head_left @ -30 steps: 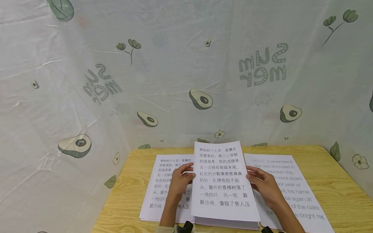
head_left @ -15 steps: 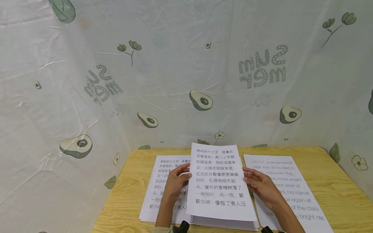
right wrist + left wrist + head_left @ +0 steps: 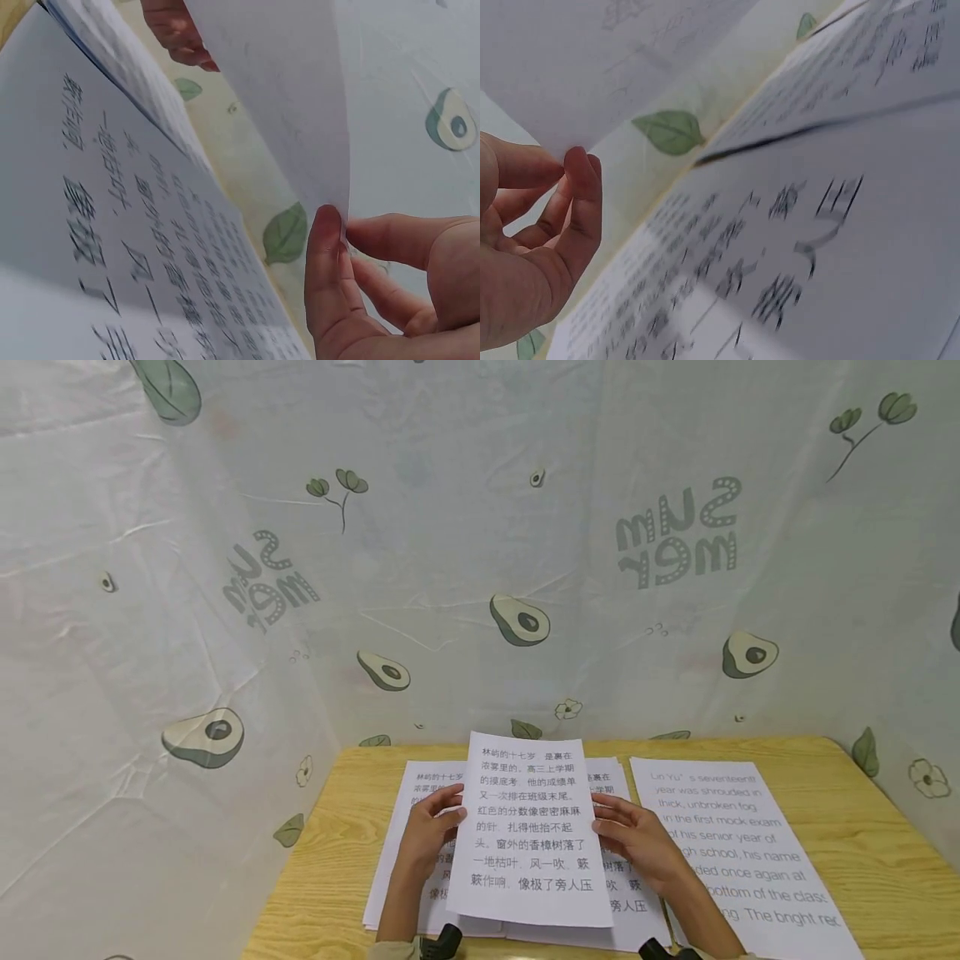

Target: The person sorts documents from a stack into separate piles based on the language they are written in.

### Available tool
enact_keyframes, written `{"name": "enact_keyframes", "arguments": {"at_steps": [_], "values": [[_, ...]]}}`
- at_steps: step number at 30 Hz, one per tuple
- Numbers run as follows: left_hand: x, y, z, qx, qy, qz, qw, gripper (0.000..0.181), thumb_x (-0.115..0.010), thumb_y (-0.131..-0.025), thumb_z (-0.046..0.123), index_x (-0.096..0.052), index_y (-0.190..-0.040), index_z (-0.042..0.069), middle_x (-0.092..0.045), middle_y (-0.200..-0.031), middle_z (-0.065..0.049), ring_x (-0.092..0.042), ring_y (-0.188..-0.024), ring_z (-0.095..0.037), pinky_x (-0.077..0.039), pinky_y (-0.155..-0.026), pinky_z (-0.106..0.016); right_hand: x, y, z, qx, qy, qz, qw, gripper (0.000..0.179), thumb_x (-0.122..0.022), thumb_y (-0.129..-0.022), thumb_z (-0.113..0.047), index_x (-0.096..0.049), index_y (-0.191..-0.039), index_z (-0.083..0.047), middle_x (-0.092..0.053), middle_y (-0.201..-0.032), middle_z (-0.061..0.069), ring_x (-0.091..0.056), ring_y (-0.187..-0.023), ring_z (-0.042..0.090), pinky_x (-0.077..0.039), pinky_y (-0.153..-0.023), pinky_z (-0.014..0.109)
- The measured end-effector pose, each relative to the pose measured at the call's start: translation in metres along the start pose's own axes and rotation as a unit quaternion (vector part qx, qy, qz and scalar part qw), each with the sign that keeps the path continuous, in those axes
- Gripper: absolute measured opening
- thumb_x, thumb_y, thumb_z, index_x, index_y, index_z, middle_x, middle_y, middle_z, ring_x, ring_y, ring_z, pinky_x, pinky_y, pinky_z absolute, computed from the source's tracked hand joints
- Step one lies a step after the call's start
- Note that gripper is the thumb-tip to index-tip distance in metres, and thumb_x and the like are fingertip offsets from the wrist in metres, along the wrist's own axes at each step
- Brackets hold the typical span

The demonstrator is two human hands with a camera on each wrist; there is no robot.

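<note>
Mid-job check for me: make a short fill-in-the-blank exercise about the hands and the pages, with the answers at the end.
1. The left hand pinches one edge of the raised sheet, and the ____ hand pinches the opposite edge.
2. The raised sheet is printed in ____ characters.
3. In the head view, the raised sheet hides parts of the left pile and the ____ pile.
4. The right page is printed in the ____ language.

Missing words: right; Chinese; middle; English.

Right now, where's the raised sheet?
Head view, low centre: the raised sheet is held by left hand and right hand, partly hiding the left page and middle page.
</note>
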State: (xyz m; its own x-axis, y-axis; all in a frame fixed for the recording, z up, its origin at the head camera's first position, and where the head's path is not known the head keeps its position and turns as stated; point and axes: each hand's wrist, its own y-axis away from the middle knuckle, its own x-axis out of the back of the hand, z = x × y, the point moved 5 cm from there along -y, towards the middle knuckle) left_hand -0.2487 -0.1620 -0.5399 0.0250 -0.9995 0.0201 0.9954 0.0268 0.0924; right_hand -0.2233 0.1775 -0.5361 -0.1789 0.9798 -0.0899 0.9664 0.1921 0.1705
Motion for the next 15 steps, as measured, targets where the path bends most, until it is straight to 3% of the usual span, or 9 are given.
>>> {"name": "enact_keyframes", "arguments": {"at_steps": [8, 15], "values": [[0.026, 0.001, -0.005, 0.001, -0.008, 0.012, 0.9999, 0.046, -0.068, -0.1, 0.002, -0.065, -0.146, 0.005, -0.063, -0.13, -0.017, -0.067, -0.096, -0.017, -0.059, -0.077, -0.026, -0.025, -0.009, 0.008, 0.002, 0.001, 0.007, 1.0, 0.06, -0.067, -0.102, -0.004, -0.046, -0.158, 0.005, -0.059, -0.15, 0.026, -0.072, -0.114, 0.018, -0.062, -0.095, 0.026], [0.047, 0.003, -0.004, -0.002, -0.026, 0.03, 0.9992, 0.046, -0.066, -0.1, 0.0, -0.064, -0.146, 0.003, -0.062, -0.131, -0.019, -0.067, -0.097, -0.02, -0.06, -0.08, -0.027, -0.048, -0.016, 0.011, 0.018, 0.022, 0.032, 0.9991, 0.055, -0.069, -0.098, -0.004, -0.056, -0.152, 0.0, -0.067, -0.137, 0.021, -0.073, -0.109, 0.024, -0.063, -0.091, 0.027]]}}
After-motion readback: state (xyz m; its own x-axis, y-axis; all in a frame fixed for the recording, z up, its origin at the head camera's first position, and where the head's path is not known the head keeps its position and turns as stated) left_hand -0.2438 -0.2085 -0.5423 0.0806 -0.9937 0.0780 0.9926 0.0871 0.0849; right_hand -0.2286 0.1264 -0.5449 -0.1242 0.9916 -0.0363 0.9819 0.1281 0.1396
